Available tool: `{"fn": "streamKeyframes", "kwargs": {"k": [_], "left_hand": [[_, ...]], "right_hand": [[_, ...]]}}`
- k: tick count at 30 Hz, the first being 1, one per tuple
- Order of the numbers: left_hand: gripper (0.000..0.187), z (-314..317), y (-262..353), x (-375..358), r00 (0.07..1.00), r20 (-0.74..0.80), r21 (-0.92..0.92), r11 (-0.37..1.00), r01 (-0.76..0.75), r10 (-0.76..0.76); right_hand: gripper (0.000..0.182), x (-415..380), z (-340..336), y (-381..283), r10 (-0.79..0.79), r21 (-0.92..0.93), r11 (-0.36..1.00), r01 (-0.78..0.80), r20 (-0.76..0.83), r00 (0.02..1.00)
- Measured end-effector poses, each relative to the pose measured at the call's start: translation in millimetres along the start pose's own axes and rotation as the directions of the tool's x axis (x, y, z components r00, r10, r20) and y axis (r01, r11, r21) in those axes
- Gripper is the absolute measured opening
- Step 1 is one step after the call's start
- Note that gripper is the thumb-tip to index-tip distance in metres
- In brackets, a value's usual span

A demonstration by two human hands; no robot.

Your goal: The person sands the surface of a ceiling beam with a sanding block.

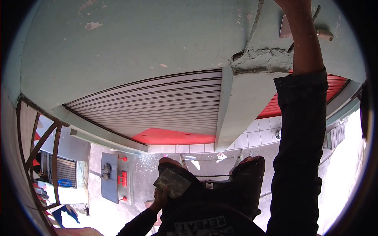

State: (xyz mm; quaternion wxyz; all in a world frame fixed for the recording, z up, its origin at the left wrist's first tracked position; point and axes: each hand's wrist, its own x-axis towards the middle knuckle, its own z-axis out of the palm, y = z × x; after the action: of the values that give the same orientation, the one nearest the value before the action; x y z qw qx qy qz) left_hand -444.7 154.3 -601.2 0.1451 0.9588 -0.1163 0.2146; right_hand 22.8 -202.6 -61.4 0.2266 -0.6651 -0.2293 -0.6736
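Observation:
My left hand point(160, 196) is closed on the edge of a thin, flat, squarish plate point(173, 183) with a smeared grey face, held low in front of my leg. My right hand point(293, 3) reaches up against the pale green wall point(157, 35); its fingers run past the top edge of the view. Behind my right forearm is a scraper-like tool with a broad metal blade point(285, 28) and a handle point(325, 34); what holds it up is hidden. Close by, a ragged broken patch point(262, 61) of bare concrete tops the pillar point(246, 102).
A grey cable or rod point(255, 25) runs up the wall beside the patch. Below are a white roller shutter point(157, 106) and a red shutter point(336, 84). My feet are high above the ground, near a thin bar point(218, 176). A dark table point(109, 177) stands lower left.

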Motion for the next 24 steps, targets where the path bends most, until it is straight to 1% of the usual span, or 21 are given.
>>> {"fn": "streamKeyframes", "kwargs": {"k": [2,3,5,8,10,11,14,15,17,20,22,24], "left_hand": [[0.036,0.2,2.6,0.4,0.990,0.052,-0.104,0.986,0.134,-0.129],[0.036,1.3,2.5,-2.3,0.978,0.083,-0.153,0.968,0.201,-0.190],[0.036,3.8,-0.5,-6.0,0.966,0.121,-0.206,0.946,0.251,-0.230],[0.036,6.9,-4.1,-8.0,0.958,0.145,-0.242,0.930,0.276,-0.247],[0.036,5.7,-3.3,-6.3,0.968,0.121,-0.221,0.944,0.244,-0.221],[0.036,4.8,-2.8,-5.6,0.976,0.096,-0.195,0.958,0.211,-0.195],[0.036,4.1,-2.7,-4.8,0.993,0.048,-0.100,0.988,0.115,-0.111],[0.036,2.6,-1.8,-2.5,0.996,0.037,-0.065,0.994,0.084,-0.082],[0.036,-0.3,2.2,1.2,0.984,0.080,-0.117,0.979,0.166,-0.157],[0.035,5.7,-1.8,-7.0,0.964,0.114,-0.210,0.942,0.261,-0.242],[0.035,3.8,-0.4,-5.0,0.952,0.135,-0.234,0.925,0.300,-0.275],[0.035,-0.4,3.6,-1.3,0.949,0.146,-0.215,0.927,0.307,-0.280]], "right_hand": [[0.041,-0.6,1.4,3.4,-0.044,0.010,0.999,0.045,-0.015,0.999],[0.041,-1.0,1.4,2.8,-0.033,0.019,0.999,0.034,-0.014,0.999],[0.041,-1.9,0.5,1.4,-0.011,0.036,0.999,0.011,-0.012,1.000],[0.041,-1.6,-0.5,1.8,-0.027,0.074,0.997,0.027,0.001,1.000],[0.041,-0.3,-2.3,-1.2,-0.004,0.028,1.000,0.004,0.019,1.000],[0.042,0.1,-2.9,-2.0,0.008,0.004,1.000,-0.008,0.028,1.000],[0.042,-1.2,1.5,1.4,0.014,0.048,0.999,-0.014,0.000,1.000],[0.042,-0.9,1.8,2.1,-0.003,0.026,1.000,0.003,-0.005,1.000],[0.043,-0.6,1.9,3.2,-0.036,-0.017,0.999,0.036,-0.014,0.999],[0.043,-0.7,1.1,4.1,-0.030,0.018,0.999,0.030,-0.003,1.000],[0.043,-0.3,-1.5,0.4,-0.016,0.009,1.000,0.016,0.014,1.000],[0.043,-0.4,-1.5,0.1,-0.008,-0.002,1.000,0.009,0.016,1.000]]}}
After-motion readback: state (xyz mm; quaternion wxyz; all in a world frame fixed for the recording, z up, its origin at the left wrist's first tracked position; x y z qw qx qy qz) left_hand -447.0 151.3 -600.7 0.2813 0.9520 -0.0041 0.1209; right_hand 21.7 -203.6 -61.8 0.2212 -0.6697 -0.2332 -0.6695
